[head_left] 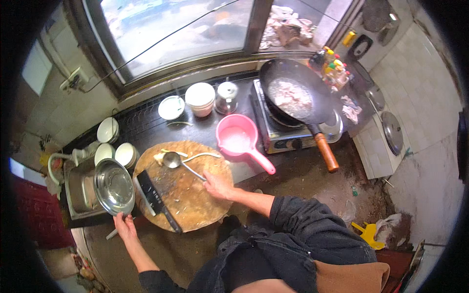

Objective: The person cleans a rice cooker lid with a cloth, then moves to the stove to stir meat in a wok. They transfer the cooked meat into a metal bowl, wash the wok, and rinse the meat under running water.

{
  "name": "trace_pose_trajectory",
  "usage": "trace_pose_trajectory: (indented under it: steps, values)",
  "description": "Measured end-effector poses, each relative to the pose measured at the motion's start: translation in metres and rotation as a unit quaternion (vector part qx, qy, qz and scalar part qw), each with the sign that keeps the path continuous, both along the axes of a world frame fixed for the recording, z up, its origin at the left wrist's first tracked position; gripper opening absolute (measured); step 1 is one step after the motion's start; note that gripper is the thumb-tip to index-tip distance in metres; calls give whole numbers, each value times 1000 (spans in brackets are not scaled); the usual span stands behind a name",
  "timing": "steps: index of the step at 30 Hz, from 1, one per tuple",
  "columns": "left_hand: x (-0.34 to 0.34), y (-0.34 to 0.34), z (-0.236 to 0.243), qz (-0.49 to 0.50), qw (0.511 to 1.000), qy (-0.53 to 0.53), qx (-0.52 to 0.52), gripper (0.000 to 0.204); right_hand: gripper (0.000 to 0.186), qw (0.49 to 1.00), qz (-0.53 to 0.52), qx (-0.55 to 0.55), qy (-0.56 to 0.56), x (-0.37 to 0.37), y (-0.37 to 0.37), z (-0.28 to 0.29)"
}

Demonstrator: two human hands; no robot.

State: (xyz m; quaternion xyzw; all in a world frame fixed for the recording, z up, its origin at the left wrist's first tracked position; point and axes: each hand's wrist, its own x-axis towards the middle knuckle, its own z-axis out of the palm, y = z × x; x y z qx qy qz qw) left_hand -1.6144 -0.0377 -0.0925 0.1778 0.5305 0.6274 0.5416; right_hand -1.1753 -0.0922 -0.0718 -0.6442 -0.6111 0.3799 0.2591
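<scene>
My left hand (125, 226) grips the near rim of a shiny metal bowl (115, 185), which is tilted beside the sink. In my right hand (218, 186) is the handle of a metal ladle (172, 159), its round head over the far part of a round wooden chopping board (205, 205). A cleaver (155, 198) with a dark blade lies on the board's left side. Pale, stalk-like pieces of food (201, 156) rest close to the ladle. Just past the board stands a pink plastic dipper (237, 135) with whitish contents.
A black wok (270, 73) with steaming food sits on the gas stove (288, 142), its wooden handle (326, 152) jutting nearer. White bowls (126, 155) stand by the sink (78, 205); a stack of bowls (200, 97) and a glass jar (226, 99) are farther back. Bottles (336, 73) stand beyond the wok.
</scene>
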Motion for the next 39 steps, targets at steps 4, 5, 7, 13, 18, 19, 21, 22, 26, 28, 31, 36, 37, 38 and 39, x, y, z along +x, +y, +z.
trace_pose_trajectory:
  steps: [4, 5, 7, 13, 18, 19, 21, 22, 26, 28, 31, 36, 37, 38, 39]
  values:
    - [97, -14, 67, -94, 995, -14, 36, 37, 26, 978, -61, -6, 199, 23, -29, 91]
    - [124, -18, 83, -134, 988, -25, 73, 40, 26, 959, -60, -3, 277, 39, -41, 119]
    - [175, -22, 113, -145, 988, -14, 44, 48, 25, 893, -98, -37, 438, 80, -65, 171]
    - [324, -27, 159, -285, 957, 16, 53, 53, 33, 920, -245, 123, 282, 262, -95, 228]
    - [419, -36, 165, -373, 928, 14, 16, 65, 30, 923, -321, 131, -167, 405, -72, 180]
    - [432, -37, 164, -378, 925, 18, -10, 67, 29, 920, -294, 154, -211, 421, -62, 165]
    - [455, -41, 161, -388, 921, 18, -36, 71, 26, 904, -288, 116, -293, 446, -46, 146]
    - [463, -43, 159, -387, 921, 22, -38, 71, 24, 896, -282, 88, -333, 454, -36, 137]
    - [484, -48, 149, -384, 921, 34, -46, 70, 18, 885, -212, 66, -409, 469, -1, 120]
    - [489, -50, 146, -387, 920, 40, -55, 69, 18, 890, -168, 85, -415, 469, 5, 117]
    - [494, -54, 143, -375, 925, 35, -55, 67, 15, 897, -108, 130, -408, 464, -2, 115]
    - [504, -55, 142, -376, 922, 49, -71, 73, 11, 894, -90, 114, -423, 453, -33, 120]
    - [506, -54, 141, -379, 922, 49, -71, 73, 11, 894, -88, 104, -426, 452, -39, 122]
    - [507, -54, 141, -381, 921, 49, -71, 72, 11, 892, -87, 91, -434, 450, -44, 125]
    - [508, -53, 141, -387, 918, 49, -70, 72, 11, 896, -78, 95, -427, 448, -48, 127]
